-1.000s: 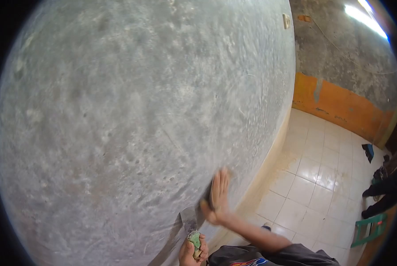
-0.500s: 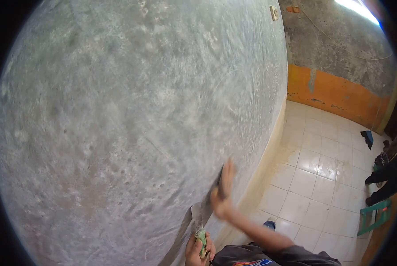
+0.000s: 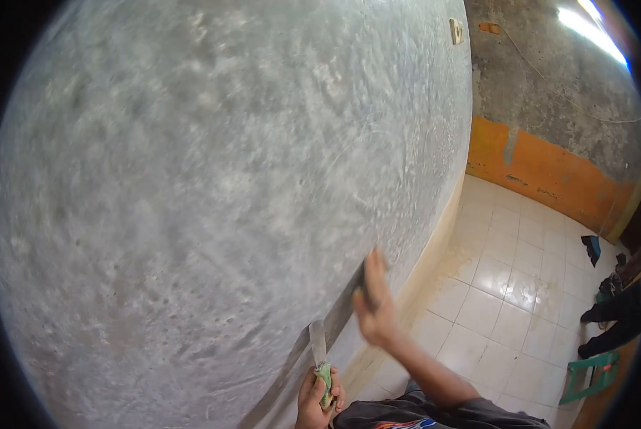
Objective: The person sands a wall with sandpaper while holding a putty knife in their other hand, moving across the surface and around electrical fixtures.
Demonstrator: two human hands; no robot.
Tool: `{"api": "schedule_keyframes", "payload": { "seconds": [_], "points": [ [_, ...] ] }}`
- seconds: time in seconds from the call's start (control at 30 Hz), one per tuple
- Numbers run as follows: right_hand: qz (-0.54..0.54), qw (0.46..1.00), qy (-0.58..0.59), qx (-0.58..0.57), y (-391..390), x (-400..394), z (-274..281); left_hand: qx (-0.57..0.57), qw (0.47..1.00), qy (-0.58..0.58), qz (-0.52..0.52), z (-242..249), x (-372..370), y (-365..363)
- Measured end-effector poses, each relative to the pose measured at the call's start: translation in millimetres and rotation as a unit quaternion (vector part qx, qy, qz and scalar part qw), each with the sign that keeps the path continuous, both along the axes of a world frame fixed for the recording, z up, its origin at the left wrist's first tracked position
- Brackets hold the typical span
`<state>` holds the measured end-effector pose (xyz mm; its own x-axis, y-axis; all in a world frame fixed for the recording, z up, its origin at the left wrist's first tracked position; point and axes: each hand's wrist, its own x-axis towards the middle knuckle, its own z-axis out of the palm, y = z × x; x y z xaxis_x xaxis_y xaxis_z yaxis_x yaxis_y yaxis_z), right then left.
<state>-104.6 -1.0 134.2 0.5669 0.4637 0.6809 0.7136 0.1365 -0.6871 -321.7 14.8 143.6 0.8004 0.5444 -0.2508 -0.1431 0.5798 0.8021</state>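
My left hand (image 3: 312, 404) is closed around the mottled green handle of a putty knife (image 3: 318, 342), low in the view, with the flat metal blade pointing up beside the wall. Farther right and higher, my right hand (image 3: 377, 307) is at the grey wall (image 3: 213, 186), fingers stretched upward and slightly blurred. A dark flat piece (image 3: 369, 286) shows between its thumb and fingers; its kind is hard to make out. The wall surface is patchy grey and white, with small pits and scrape marks.
A tiled floor (image 3: 477, 314) runs along the wall's base at right. A green plastic stool (image 3: 590, 377) and a person's dark-clothed legs (image 3: 617, 318) are at the right edge. A switch plate (image 3: 456, 31) sits high on the wall.
My right hand has shifted slightly right, its wrist turning more upright. The putty knife blade now stands more clearly apart from that hand. The camera view has tilted a little.
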Motion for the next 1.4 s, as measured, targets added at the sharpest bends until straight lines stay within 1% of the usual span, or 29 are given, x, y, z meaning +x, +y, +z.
{"api": "schedule_keyframes", "payload": {
  "seconds": [0.03,0.07,0.1,0.17,0.2,0.27,0.3,0.37,0.43,0.5,0.53,0.6,0.67,0.73,0.83,0.9,0.97,1.0,1.07,1.1,1.13,1.2,1.27,1.3,1.4],
  "points": [
    [0.017,0.999,-0.009,-0.031,-5,-7,-6,0.005,1.0,0.012,0.014,-1,9,-1],
    [0.013,0.998,-0.042,-0.049,-7,0,-8,0.01,0.999,0.026,0.027,-2,19,-4],
    [0.015,0.998,-0.039,-0.049,-7,14,-7,0.01,0.999,0.029,0.029,-6,26,-5],
    [0.0,0.997,-0.079,-0.018,-6,58,29,0.055,0.996,-0.058,0.026,-16,45,-6],
    [-0.011,0.995,-0.102,-0.009,-6,79,51,0.054,0.997,-0.056,0.029,-12,51,-12],
    [-0.009,0.994,-0.107,-0.009,-10,106,84,0.059,0.995,-0.045,0.059,-8,76,-19],
    [-0.01,0.993,-0.113,-0.006,-9,116,93,0.06,0.995,-0.047,0.063,-8,88,-21],
    [-0.004,0.993,-0.121,-0.008,-6,116,69,0.07,0.992,-0.057,0.085,-12,106,-26],
    [0.049,0.991,-0.12,-0.03,-10,106,19,0.067,0.99,-0.059,0.109,-21,124,-30],
    [0.098,0.981,-0.115,-0.12,-22,95,-36,0.068,0.987,-0.059,0.133,-27,138,-34],
    [0.106,0.981,-0.115,-0.118,-22,106,-38,0.083,0.984,-0.061,0.144,-29,145,-37],
    [0.099,0.974,-0.155,-0.135,-19,129,-38,0.099,0.98,-0.063,0.163,-31,156,-42],
    [0.025,0.985,-0.163,-0.042,-3,166,2,0.063,0.982,-0.061,0.168,-31,162,-48],
    [-0.004,0.985,-0.171,-0.01,4,199,53,0.048,0.983,-0.057,0.17,-32,166,-51],
    [-0.008,0.989,-0.144,-0.006,6,201,75,0.042,0.984,-0.047,0.167,-33,172,-50],
    [-0.013,0.988,-0.156,-0.006,5,181,35,0.05,0.985,-0.045,0.158,-35,174,-43],
    [0.062,0.989,-0.126,-0.047,-6,153,-18,0.06,0.989,-0.032,0.132,-36,176,-36],
    [0.056,0.989,-0.127,-0.046,-8,150,-31,0.062,0.989,-0.034,0.127,-36,178,-33],
    [0.093,0.981,-0.119,-0.12,-12,150,-48,0.05,0.992,-0.042,0.104,-36,182,-27],
    [0.053,0.988,-0.126,-0.067,-6,161,-33,0.05,0.993,-0.04,0.1,-35,182,-25],
    [0.011,0.991,-0.132,-0.015,2,180,-7,0.044,0.994,-0.041,0.086,-34,184,-22],
    [-0.017,0.993,-0.114,0.041,9,216,43,0.036,0.996,-0.041,0.067,-34,189,-19],
    [-0.024,0.993,-0.109,0.042,12,231,64,0.024,0.998,-0.04,0.053,-34,192,-17],
    [-0.028,0.993,-0.107,0.049,14,236,68,0.025,0.998,-0.038,0.05,-33,193,-16],
    [-0.045,0.991,-0.106,0.072,26,216,4,0.033,0.998,-0.028,0.039,-36,198,-16]
  ]
}}
